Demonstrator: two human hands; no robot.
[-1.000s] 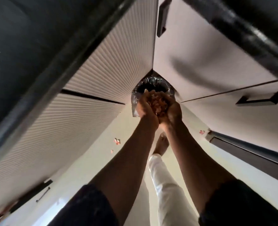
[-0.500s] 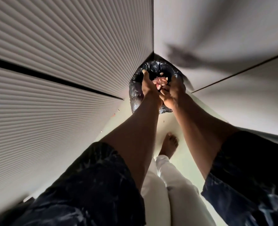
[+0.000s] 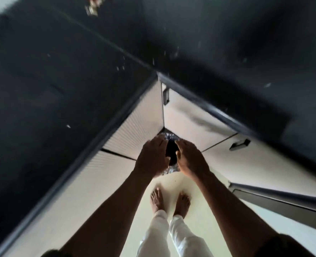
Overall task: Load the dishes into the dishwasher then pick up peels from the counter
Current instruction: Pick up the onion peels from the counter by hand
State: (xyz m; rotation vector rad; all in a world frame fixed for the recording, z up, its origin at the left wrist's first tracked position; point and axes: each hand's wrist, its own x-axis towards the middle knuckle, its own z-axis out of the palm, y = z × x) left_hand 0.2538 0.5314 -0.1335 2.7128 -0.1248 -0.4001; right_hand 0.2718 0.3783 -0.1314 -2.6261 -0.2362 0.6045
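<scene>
My left hand [image 3: 152,158] and my right hand [image 3: 190,159] hang side by side, palms down, over a bin lined with a black bag [image 3: 171,153] in the floor corner between the cabinets. Both hands hold nothing and their fingers are spread. The bin's dark mouth shows between them; most of its rim is hidden by my hands. No peels show in my hands or in the bin. A few small pale and orange scraps [image 3: 93,5] lie on the dark counter [image 3: 61,75] at the top left. The picture is blurred by motion.
Dark countertops meet in an L above pale cabinet fronts [image 3: 140,123] with black handles [image 3: 240,144]. My bare feet [image 3: 169,201] stand on the cream floor right before the bin. A dark-edged panel [image 3: 275,199] juts in at the right.
The peels cupped in both hands over the bin are gone from my hands, which have parted and risen. The view has pulled back and up, so the countertops show again.
</scene>
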